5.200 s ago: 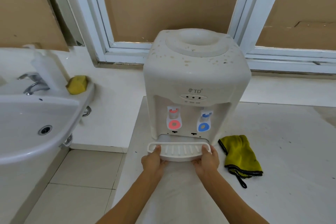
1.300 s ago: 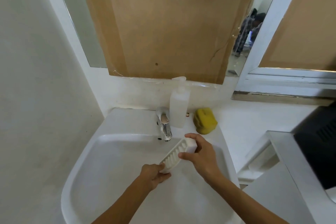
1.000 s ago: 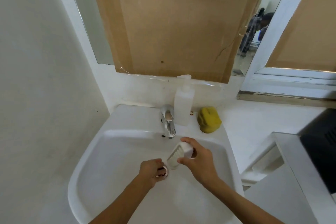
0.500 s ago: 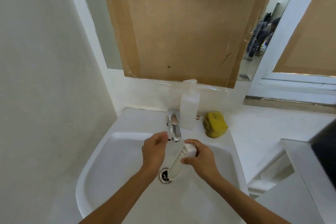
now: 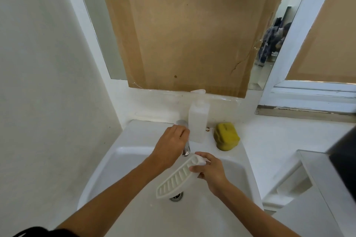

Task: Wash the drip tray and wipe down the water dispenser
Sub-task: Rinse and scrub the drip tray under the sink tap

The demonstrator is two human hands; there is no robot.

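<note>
- Half a second back the left hand (image 5: pixel 169 143) hung open in front of the chrome tap (image 5: pixel 185 149); now it lies on top of the tap, fingers curled over the lever. Whether it truly grips the lever I cannot tell.
- Meanwhile the slotted white plastic drip tray (image 5: pixel 176 178) has dropped lower and tilted, so its far end sits above the round metal drain (image 5: pixel 176 196) of the white ceramic basin (image 5: pixel 119 161).
- Only the right hand (image 5: pixel 211 171) carries the tray, pinching one end between thumb and fingers; the other end hangs free.
- No water shows at the spout yet, so washing has likely not begun.
- Risk: a one-ended pinch on smooth plastic could slip once wet, dropping the tray into the basin.
- Risk: the tray sits below and to the right of the spout, so a strong flow could hit the slanted slots and spray outward.
- Yellow sponge (image 5: pixel 226 136) and white pump soap bottle (image 5: pixel 198 121) stand on the rim behind the tap, untouched.
</note>
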